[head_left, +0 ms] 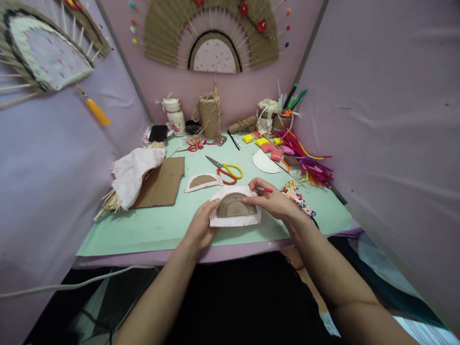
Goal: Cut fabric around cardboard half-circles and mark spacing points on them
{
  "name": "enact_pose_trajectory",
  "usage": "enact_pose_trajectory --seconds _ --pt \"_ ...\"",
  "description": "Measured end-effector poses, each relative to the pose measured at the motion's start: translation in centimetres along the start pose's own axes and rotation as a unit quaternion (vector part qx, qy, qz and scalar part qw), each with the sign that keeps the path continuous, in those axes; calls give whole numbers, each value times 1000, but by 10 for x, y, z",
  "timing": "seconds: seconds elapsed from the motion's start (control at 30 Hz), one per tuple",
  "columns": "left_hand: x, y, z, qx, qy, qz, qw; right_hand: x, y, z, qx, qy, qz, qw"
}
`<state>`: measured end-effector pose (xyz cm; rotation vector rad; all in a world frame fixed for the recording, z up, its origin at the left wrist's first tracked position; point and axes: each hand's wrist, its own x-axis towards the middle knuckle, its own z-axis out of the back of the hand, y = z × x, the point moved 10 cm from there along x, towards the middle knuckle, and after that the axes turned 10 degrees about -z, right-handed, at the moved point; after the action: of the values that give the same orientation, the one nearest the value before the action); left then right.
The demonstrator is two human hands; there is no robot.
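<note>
Close to the table's front edge, my left hand (201,224) grips a half-round piece of white spotted cloth (235,222) by its left side, thumb on top. A clear protractor (235,206) lies flat over the cloth. The thumb of my right hand (271,200) presses on the protractor's right end, and a red pen (265,189) is tucked in the same hand's fingers. Just beyond sits a cardboard half-circle (201,180) with a cloth-covered rim. Scissors (228,171) with red and yellow handles lie beside it, blades apart.
Left are a cardboard sheet (165,182), white cloth (134,170) and thin sticks (108,205). A twine spool (210,116) and white bottle (175,116) stand at the back. Right are a white half-disc (265,162), clay packets (276,154), pipe cleaners (312,165) and patterned cloth (298,197).
</note>
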<state>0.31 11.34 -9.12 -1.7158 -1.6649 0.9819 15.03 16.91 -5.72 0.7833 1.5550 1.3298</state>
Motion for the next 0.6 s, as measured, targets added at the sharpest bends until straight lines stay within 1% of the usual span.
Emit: enact_pose_trajectory --seconds 0.07,0.1,0.13,0.17,0.2,0.27,0.4,0.47,0.5,0.53,0.6 --pt "4 -8 9 72 34 23 997 4 -2 -6 -28 29 -12 999" --pt "6 -10 12 123 59 39 990 7 -5 -9 -43 39 -15 998" --pt "9 -14 14 181 81 43 979 9 -7 -13 -59 45 -16 997" --pt "11 -19 17 241 100 35 965 11 -10 -17 -75 47 -17 996" --pt "14 -23 18 302 118 22 946 13 -12 -20 -93 44 -15 995" --pt "19 -31 19 407 135 -11 903 16 -14 -24 -135 25 -3 991" --pt "20 -44 17 571 125 -101 805 17 -13 -28 -211 -11 25 977" --pt "18 -46 13 631 120 -134 755 16 -11 -27 -230 -21 38 972" --pt "17 -45 12 653 119 -143 734 16 -10 -27 -238 -26 45 970" --pt "16 -44 12 669 118 -148 719 16 -9 -27 -247 -29 52 967" --pt "16 -41 12 692 115 -154 696 16 -9 -27 -262 -32 68 962"
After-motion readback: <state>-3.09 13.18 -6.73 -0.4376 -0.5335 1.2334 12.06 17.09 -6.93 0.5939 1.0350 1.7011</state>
